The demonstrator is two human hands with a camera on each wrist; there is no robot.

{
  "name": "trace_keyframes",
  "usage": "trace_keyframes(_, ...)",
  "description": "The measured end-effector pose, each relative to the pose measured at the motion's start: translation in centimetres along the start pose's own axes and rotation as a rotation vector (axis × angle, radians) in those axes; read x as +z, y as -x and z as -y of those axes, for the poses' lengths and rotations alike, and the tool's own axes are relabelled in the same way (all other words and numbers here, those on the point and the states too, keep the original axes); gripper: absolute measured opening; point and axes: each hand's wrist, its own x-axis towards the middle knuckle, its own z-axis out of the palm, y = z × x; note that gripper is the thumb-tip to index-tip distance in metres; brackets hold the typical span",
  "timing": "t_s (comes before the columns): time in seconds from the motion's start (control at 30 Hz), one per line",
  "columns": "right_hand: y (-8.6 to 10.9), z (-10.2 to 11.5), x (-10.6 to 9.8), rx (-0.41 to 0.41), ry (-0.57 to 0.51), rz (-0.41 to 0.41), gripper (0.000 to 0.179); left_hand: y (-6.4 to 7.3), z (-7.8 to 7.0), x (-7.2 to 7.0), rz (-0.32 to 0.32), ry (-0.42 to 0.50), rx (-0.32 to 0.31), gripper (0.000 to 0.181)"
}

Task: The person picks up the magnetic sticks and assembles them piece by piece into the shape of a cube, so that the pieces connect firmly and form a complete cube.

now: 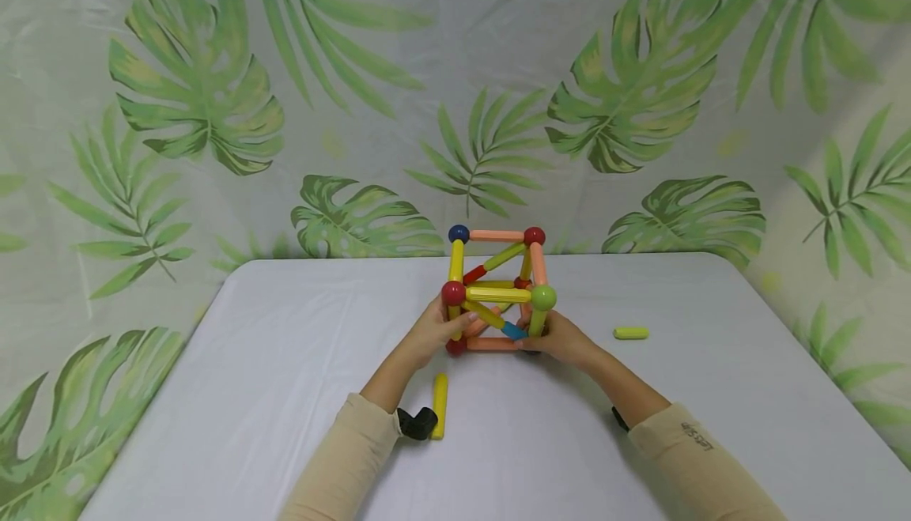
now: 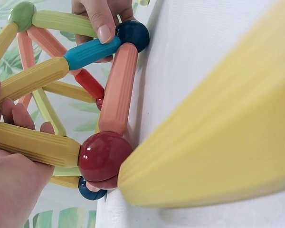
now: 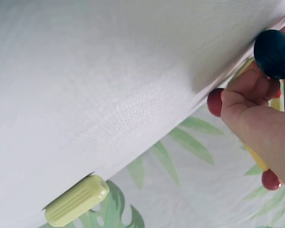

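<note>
A cube-shaped frame of magnetic rods and balls (image 1: 498, 295) stands on the table, with yellow, salmon and green rods along its edges. Its front face carries a diagonal made of a yellow rod (image 2: 35, 80) and a short blue rod (image 2: 90, 53). My left hand (image 1: 432, 335) grips the upright yellow rod (image 2: 33, 145) at the front left, above a red ball (image 2: 105, 159). At the lower right front corner, my right hand (image 1: 565, 337) pinches the blue rod beside a dark blue ball (image 2: 132, 36). Some of its fingers are hidden behind the frame.
A loose yellow rod (image 1: 440, 406) lies near my left wrist. To the right of the frame lies a short green rod (image 1: 631, 333). The white table (image 1: 285, 331) ends at a leaf-patterned cloth (image 1: 370, 149) behind.
</note>
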Motion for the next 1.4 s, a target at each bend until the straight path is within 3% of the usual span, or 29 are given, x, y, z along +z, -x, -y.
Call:
trace_keyframes(0.17,-0.1,-0.1,0.2,0.017,0.015,-0.026,0.034,0.4,-0.7,0.2,0.013,-0.004,0.008,0.048)
trace_keyframes(0.37,-0.1,-0.2,0.1,-0.002,-0.008,0.005,0.033,1.4,-2.4,0.7,0.012,-0.031,0.005,0.048)
trace_keyframes(0.53,0.4,0.1,-0.1,0.013,-0.024,0.032,0.035,2.0,-2.7,1.1,0.008,-0.040,0.001,0.050)
trace_keyframes(0.7,1.2,0.5,-0.3,0.001,0.008,0.066,0.035,2.7,-2.6,1.7,0.026,-0.011,0.006,0.051)
trace_keyframes(0.87,2.1,0.4,-0.6,-0.023,0.028,0.096,0.034,2.9,-1.3,2.3,0.034,0.000,-0.009,0.049)
trace_keyframes(1.0,3.0,0.2,-0.9,-0.052,0.035,0.107,0.046,3.0,-0.3,2.8,0.078,0.041,0.030,0.051)
trace_keyframes(1.07,3.4,0.2,-1.0,-0.066,0.022,0.111,0.062,3.2,-0.1,3.1,0.100,0.042,0.053,0.052)
trace_keyframes(1.23,4.2,0.1,-1.4,-0.070,0.031,0.138,0.088,4.0,-0.4,3.3,0.080,-0.069,0.032,0.057)
trace_keyframes(1.33,4.9,0.3,-2.2,-0.068,0.079,0.160,0.086,4.8,-1.7,2.6,0.048,-0.174,-0.016,0.056)
trace_keyframes(1.4,5.6,0.3,-3.2,-0.041,0.122,0.151,0.073,5.4,-2.0,1.7,0.044,-0.228,-0.030,0.056)
